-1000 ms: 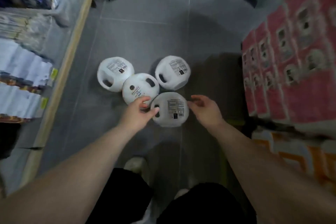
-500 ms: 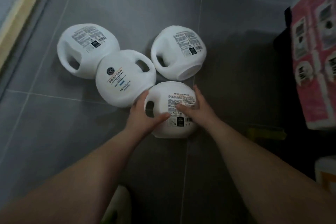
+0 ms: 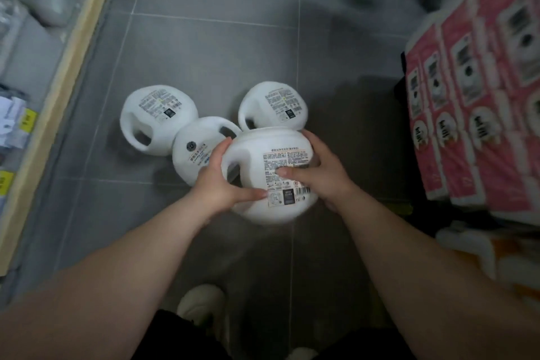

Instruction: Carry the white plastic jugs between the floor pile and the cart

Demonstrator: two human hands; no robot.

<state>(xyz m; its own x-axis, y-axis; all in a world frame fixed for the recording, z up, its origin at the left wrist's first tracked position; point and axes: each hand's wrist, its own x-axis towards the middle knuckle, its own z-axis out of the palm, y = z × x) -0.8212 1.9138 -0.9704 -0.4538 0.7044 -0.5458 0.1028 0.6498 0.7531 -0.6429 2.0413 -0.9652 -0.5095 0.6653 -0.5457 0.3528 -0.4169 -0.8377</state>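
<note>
Both hands are clamped on 1 white jug, held above the grey tiled floor in the middle of the view. The left hand curls around the handle side, thumb lying along the lower edge of the label; the right hand wraps the far side, thumb pressed across the print. That back label carries dense small text, a barcode and a dark square, all too blurred to read.

Behind it, 3 more white jugs lie on the tiles: the left jug and the right jug show similar printed back labels, while the middle jug shows a round dark logo with a blue line of text, unreadable. The held jug overlaps the middle and right ones in view.

A wooden shelf edge with yellow tags bounds the left. Pink packs crowd the right. Open floor stretches beyond the jugs.
</note>
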